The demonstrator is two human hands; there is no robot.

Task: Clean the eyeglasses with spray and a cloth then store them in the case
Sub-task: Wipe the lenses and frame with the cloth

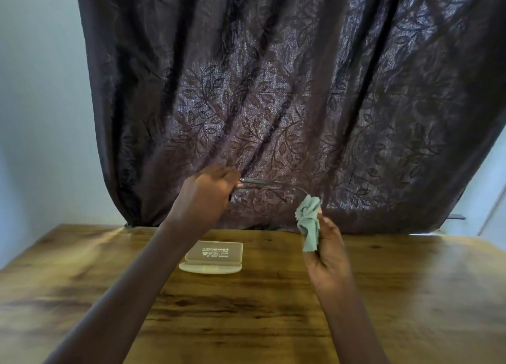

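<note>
Case point(210, 257) lying on table point(383, 295), centre. Curtain point(273, 90) hanging behind table. Eyeglasses point(260, 181) sitting above case, spanning between left hand point(208, 191) and cloth point(309, 221) in right hand point(328, 254).

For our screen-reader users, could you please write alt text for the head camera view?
A person's left hand holds dark thin-framed eyeglasses above a wooden table, while the right hand grips a crumpled pale green cloth at their far tip. A translucent cream plastic case lies on the table.
</note>
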